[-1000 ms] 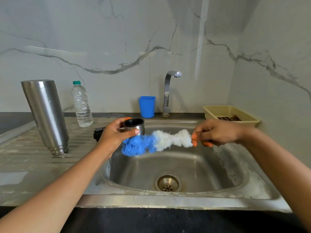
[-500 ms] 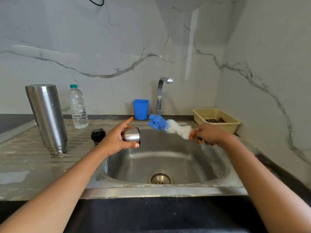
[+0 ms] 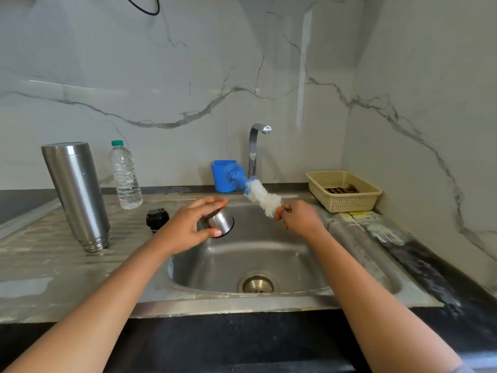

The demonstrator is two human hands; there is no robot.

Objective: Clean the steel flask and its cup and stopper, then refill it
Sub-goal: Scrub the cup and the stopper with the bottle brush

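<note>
Brush point(image 3: 262, 196) has swung up and back since a second ago. It was level beside the cup then. Now it slants up toward the back edge of the sink point(image 3: 357, 254), with the blue tip in front of the blue tumbler point(image 3: 220, 176) and just beside the tap point(image 3: 252, 152). Steel cup point(image 3: 222, 221) was upright with its mouth up; now it is tipped over, dark rim facing down and to the right. Cup and brush are apart.

Left hand point(image 3: 189, 228) grips the steel cup over the left part of the basin: fingers curl across the top and the thumb is under near the rim. Right hand point(image 3: 301, 222) is closed round the brush's handle end, and only a bit of orange shows at the fingers. White bristles sit next to the hand, blue ones at the far end.

Flask point(image 3: 78, 195) stands mouth-down on the drainboard point(image 3: 32, 265), left of the sink and well apart from both hands. Black stopper point(image 3: 157, 218) sits on the drainboard near the basin's back-left corner, just left of the left hand. A water bottle point(image 3: 125, 179) with a green cap stands upright toward the drainboard's back edge, between flask and tumbler. A cream basket point(image 3: 347, 203) sits at the back-right corner of the counter with something dark inside that I can't make out. Drain point(image 3: 258, 284) shows in the basin floor between the two forearms.
</note>
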